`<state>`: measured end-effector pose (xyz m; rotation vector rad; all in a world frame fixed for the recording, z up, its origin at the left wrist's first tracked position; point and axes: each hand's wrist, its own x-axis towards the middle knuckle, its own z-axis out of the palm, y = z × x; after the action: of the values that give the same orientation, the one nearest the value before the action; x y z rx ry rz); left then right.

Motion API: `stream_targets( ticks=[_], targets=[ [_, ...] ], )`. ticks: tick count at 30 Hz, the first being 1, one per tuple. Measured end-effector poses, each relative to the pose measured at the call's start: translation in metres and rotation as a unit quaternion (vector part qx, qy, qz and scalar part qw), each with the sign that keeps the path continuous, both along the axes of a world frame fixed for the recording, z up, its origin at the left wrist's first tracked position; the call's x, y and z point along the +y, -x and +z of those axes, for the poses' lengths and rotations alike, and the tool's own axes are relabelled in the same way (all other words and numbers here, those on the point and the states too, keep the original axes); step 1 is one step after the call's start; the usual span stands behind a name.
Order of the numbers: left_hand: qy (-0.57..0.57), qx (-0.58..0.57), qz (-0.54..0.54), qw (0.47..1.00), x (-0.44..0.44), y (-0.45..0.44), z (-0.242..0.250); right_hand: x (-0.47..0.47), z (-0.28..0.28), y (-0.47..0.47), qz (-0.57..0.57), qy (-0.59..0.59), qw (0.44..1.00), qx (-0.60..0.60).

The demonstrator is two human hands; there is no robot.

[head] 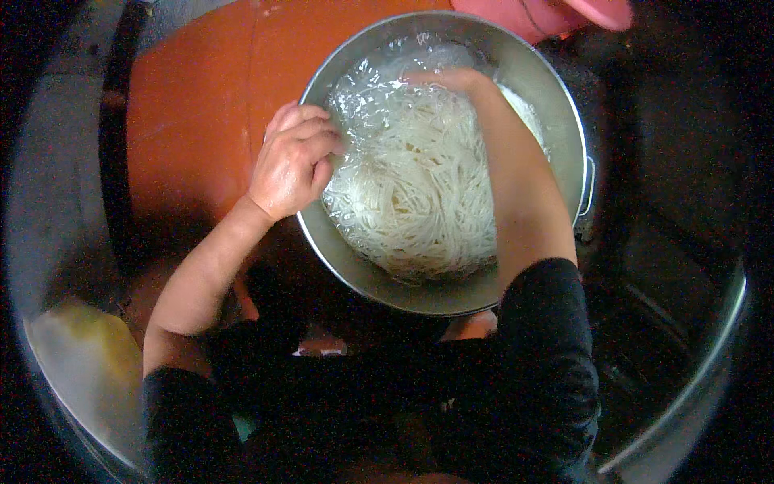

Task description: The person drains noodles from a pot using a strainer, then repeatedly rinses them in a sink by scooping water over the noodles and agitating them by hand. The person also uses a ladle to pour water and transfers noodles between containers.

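A large round metal pot (544,175) with a side handle holds water and a mass of pale white noodles (417,181). My left hand (296,157) grips the pot's left rim, its fingers curled over the edge and its skin wet. My right hand (444,77) reaches in at the far side, pushed into the water and noodles. The fingers of that hand are blurred and partly under the surface, so what they hold does not show. Water glints around them at the upper left of the noodles.
Left of the pot stands a large orange surface (193,109) with a dark edge. Pink plastic containers (520,15) sit beyond the pot's far rim. At lower left is a pale round-edged vessel (91,375); a curved metal rim (695,375) shows at lower right.
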<state>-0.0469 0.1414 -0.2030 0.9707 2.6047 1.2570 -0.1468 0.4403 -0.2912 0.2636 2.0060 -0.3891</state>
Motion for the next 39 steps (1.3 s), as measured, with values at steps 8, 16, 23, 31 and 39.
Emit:
stream_targets(
  ticks=[8, 16, 23, 31, 39],
  targets=[
    [-0.029, 0.038, 0.018, 0.999, 0.010, 0.003, -0.005, -0.106, 0.002, -0.059, 0.239, 0.013, 0.971, -0.015],
    [0.074, 0.154, -0.002, 0.985, 0.003, 0.022, -0.001, -0.026, 0.137, -0.139, 0.357, -0.021, 0.899, 0.252],
    [0.216, -0.138, 0.044, 0.965, 0.043, 0.042, -0.076, 0.050, 0.120, -0.125, -0.006, -0.111, 0.976, 0.187],
    [0.365, -0.432, 0.066, 0.822, 0.060, 0.006, -0.151, 0.116, -0.104, -0.212, 0.016, -0.005, 0.994, 0.104],
    [-0.088, -0.764, 0.148, 0.622, 0.071, -0.045, -0.153, 0.068, -0.051, -0.210, -0.031, 0.045, 0.996, 0.072]
  ],
)
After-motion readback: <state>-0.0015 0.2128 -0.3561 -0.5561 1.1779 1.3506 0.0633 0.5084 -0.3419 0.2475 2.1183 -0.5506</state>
